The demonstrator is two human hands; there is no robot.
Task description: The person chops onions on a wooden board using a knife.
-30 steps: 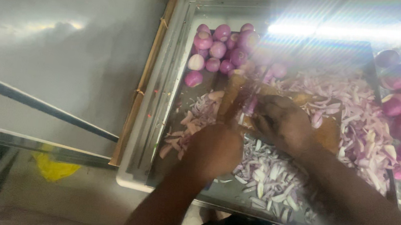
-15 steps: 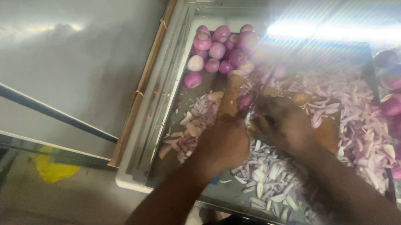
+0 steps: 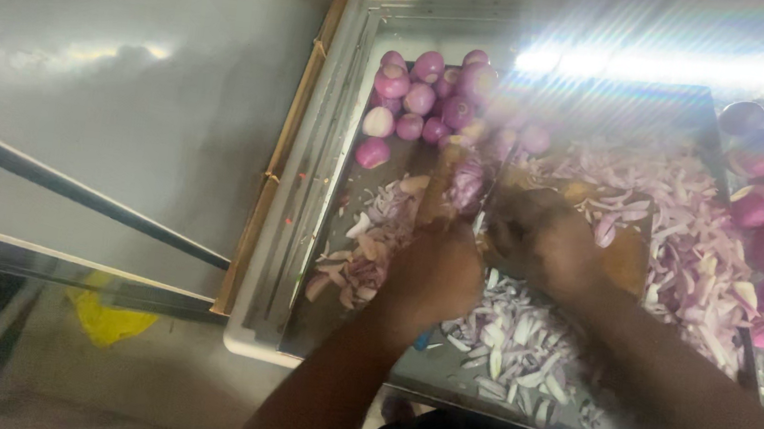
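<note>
Our left hand point(image 3: 438, 274) steadies onion point(image 3: 467, 184) at frame centre — our right hand point(image 3: 542, 242) grips knife point(image 3: 492, 193); sliced onion pile point(image 3: 521, 341) below, whole peeled onions point(image 3: 424, 99) above.

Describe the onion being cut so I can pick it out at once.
Start at the metal tray, then the wooden board in its middle. The purple onion lies at the board's left end, just above the left hand, apart from the whole onions heaped behind.

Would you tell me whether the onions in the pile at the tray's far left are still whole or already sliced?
Whole: the onions are round, peeled bulbs.
</note>
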